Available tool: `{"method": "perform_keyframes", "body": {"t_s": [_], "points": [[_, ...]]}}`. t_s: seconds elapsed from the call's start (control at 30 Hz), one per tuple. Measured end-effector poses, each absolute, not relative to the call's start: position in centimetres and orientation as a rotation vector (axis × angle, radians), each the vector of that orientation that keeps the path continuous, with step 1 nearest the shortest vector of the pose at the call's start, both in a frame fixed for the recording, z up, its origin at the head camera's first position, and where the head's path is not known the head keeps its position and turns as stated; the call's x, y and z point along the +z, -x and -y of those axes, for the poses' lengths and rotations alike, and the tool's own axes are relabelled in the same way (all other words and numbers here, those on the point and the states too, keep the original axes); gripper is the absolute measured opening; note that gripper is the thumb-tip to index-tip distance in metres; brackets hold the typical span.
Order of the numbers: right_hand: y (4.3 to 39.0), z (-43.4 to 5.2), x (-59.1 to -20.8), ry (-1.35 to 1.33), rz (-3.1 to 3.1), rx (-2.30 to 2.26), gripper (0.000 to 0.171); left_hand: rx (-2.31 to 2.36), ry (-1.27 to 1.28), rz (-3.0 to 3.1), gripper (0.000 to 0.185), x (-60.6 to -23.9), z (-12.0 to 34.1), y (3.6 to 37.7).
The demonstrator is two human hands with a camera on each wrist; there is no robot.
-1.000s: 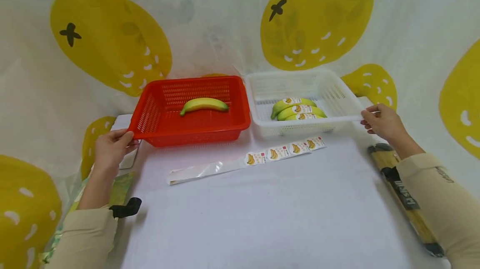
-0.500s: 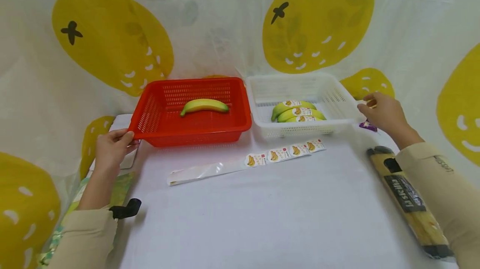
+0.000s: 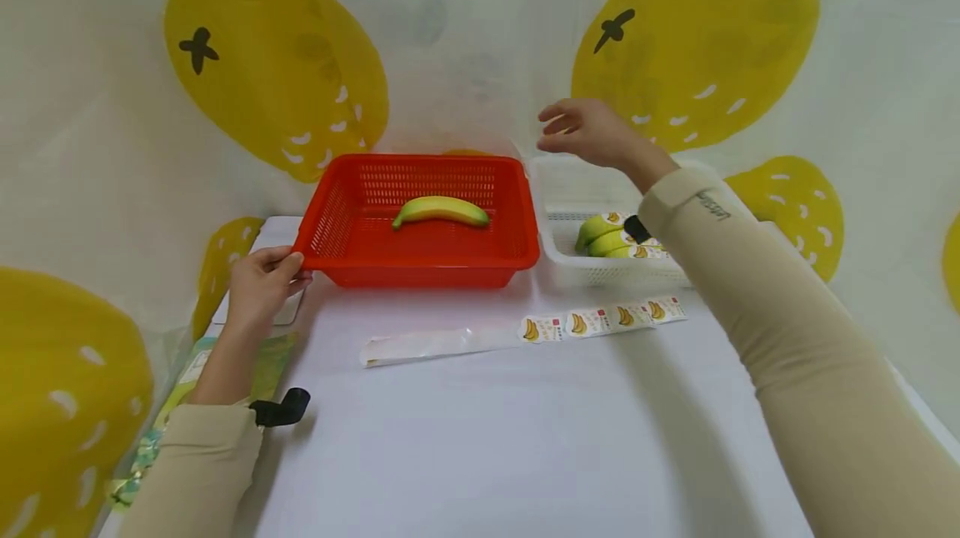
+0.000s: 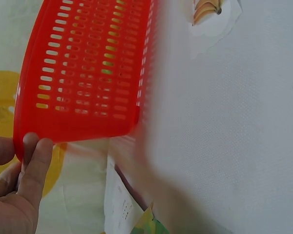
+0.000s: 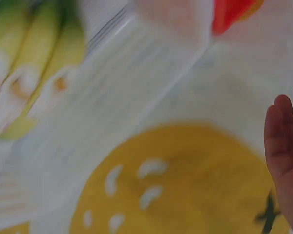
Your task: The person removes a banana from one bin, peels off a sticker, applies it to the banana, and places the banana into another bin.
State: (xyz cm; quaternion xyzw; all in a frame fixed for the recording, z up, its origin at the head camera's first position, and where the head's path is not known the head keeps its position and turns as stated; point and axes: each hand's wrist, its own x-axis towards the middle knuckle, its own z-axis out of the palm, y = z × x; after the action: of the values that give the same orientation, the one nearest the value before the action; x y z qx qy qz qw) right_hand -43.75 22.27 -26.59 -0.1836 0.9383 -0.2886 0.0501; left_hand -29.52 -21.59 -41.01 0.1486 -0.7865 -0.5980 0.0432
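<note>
My left hand (image 3: 262, 288) pinches the near left corner of the red basket (image 3: 420, 276), thumb and fingers on its rim in the left wrist view too. One banana (image 3: 441, 210) without a label lies inside that basket. Above the back edge of the white basket (image 3: 558, 267) is my right hand (image 3: 588, 132), fingers loosely bent and holding nothing. Several labelled bananas (image 3: 600, 234) lie side by side in the white basket, partly covered by my right sleeve and a black strap in the head view.
A strip of banana stickers (image 3: 540, 329) lies across the white table in front of the baskets. At the left edge sit a green and yellow packet (image 3: 273, 363) and a white flat object (image 3: 281, 228). A fruit-patterned cloth (image 3: 480, 38) hangs behind.
My right hand has let go of the white basket's right corner and swung left and up over its back edge. My left hand keeps its grip; the head view has shifted.
</note>
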Motion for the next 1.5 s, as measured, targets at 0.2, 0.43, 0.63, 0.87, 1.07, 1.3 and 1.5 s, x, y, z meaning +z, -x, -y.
{"method": "perform_keyframes", "body": {"t_s": [0.2,0.43,0.63,0.87,1.07,1.3,1.5], "points": [[46.5,-15.2,-30.4,0.547,-2.69,-0.929,0.053,-1.839,-0.418,2.387,0.046,-41.1,20.0,29.1],[47.6,-13.1,-36.0,0.574,-2.648,-0.825,0.049,-1.885,-0.442,2.368,0.042,-42.2,18.3,27.9],[48.4,-13.5,-38.4,0.437,-2.625,-0.765,0.05,-1.871,-0.483,2.38,0.042,-42.4,17.6,27.6],[49.6,-13.5,-40.2,0.213,-2.535,-0.809,0.052,-1.9,-0.537,2.346,0.043,-42.5,17.5,27.6],[50.2,-13.2,-40.6,0.194,-2.51,-0.767,0.053,-1.908,-0.544,2.331,0.043,-42.7,17.8,27.9],[50.4,-12.9,-40.6,0.23,-2.475,-0.734,0.051,-1.91,-0.554,2.332,0.043,-42.6,17.9,27.8],[50.3,-13.3,-40.7,0.264,-2.481,-0.705,0.047,-1.906,-0.535,2.332,0.042,-42.7,17.9,28.0]]}}
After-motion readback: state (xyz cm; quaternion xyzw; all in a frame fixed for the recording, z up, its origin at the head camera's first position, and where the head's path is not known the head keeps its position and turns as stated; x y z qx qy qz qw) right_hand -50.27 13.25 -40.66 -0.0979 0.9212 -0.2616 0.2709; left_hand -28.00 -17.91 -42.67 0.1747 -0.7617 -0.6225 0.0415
